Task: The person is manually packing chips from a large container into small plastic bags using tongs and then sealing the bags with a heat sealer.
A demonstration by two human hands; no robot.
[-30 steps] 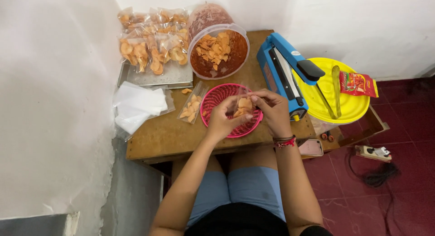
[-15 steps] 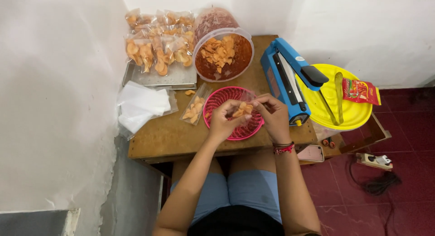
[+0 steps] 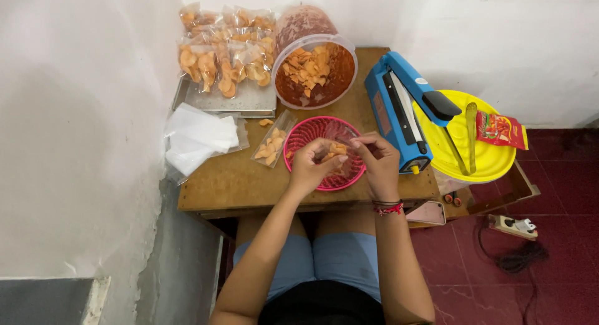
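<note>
My left hand (image 3: 310, 167) and my right hand (image 3: 379, 163) meet over a pink round basket (image 3: 303, 136) on the wooden table (image 3: 231, 178). Between them they hold a small clear bag of orange snack chips (image 3: 336, 151), each hand pinching one side. A second small bag of chips (image 3: 272, 146) lies flat just left of the basket. Behind the basket stands a clear tub of chips in red seasoning (image 3: 314, 71).
A blue heat sealer (image 3: 399, 116) stands right of the basket, beside a yellow round tray (image 3: 455, 151) holding tongs and a red sachet (image 3: 501, 129). Filled chip bags (image 3: 218, 50) lie on a metal tray at the back left. Empty clear bags (image 3: 196, 136) sit at the left.
Both hands stay over the pink basket, working the small bag. The fingers have shifted slightly on it.
</note>
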